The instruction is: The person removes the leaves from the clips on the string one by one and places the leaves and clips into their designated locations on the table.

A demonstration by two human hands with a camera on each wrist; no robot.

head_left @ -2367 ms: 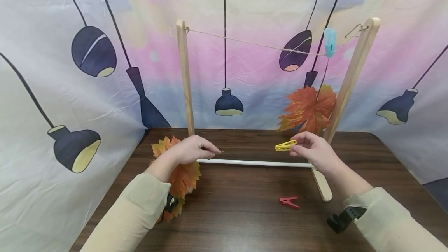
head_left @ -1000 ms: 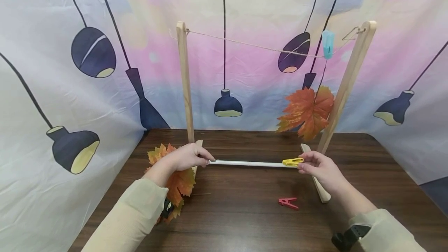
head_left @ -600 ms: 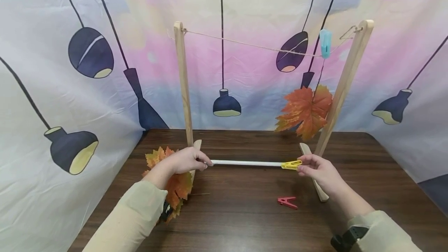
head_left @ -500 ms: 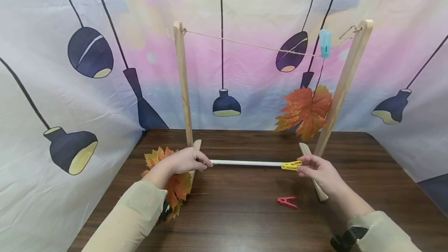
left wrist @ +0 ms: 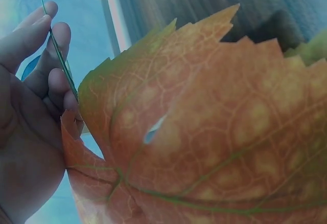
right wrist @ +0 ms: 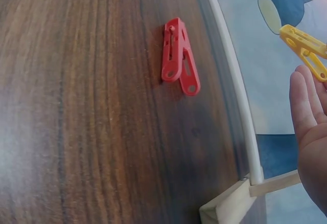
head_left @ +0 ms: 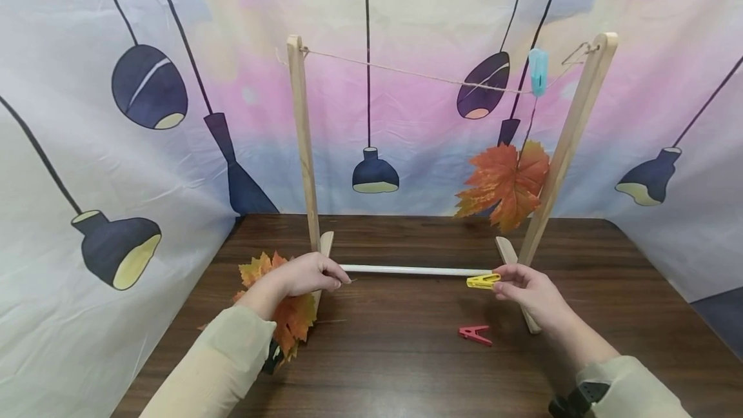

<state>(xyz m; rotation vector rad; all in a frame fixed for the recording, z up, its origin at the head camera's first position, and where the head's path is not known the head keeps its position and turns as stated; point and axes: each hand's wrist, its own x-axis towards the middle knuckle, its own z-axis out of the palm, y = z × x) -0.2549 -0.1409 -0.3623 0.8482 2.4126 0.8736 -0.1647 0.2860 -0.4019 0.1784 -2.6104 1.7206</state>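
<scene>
My left hand (head_left: 304,274) pinches the thin stem of an orange-and-yellow artificial maple leaf (left wrist: 204,132) between thumb and fingers. In the head view the leaf (head_left: 293,318) hangs below that hand, partly covered by the wrist. My right hand (head_left: 531,289) grips a yellow clothespin (head_left: 483,281) by its handle end, its tip pointing left. Both hands are low over the table, near the white crossbar (head_left: 412,270). A red clothespin (head_left: 475,335) lies on the tabletop, in front of and left of the right hand; the right wrist view also has this red clothespin (right wrist: 179,58).
Wooden posts (head_left: 303,134) of a stand hold up a string (head_left: 406,71). A light-blue clothespin (head_left: 538,73) on the string holds another maple leaf (head_left: 507,182), close to the right post (head_left: 569,140). A printed cloth (head_left: 435,5) hangs behind the dark wooden table (head_left: 395,366).
Both hands have come down, the right one with the yellow clothespin, the left one with the leaf. In the last half second they sank only slightly. The red clothespin stays in place.
</scene>
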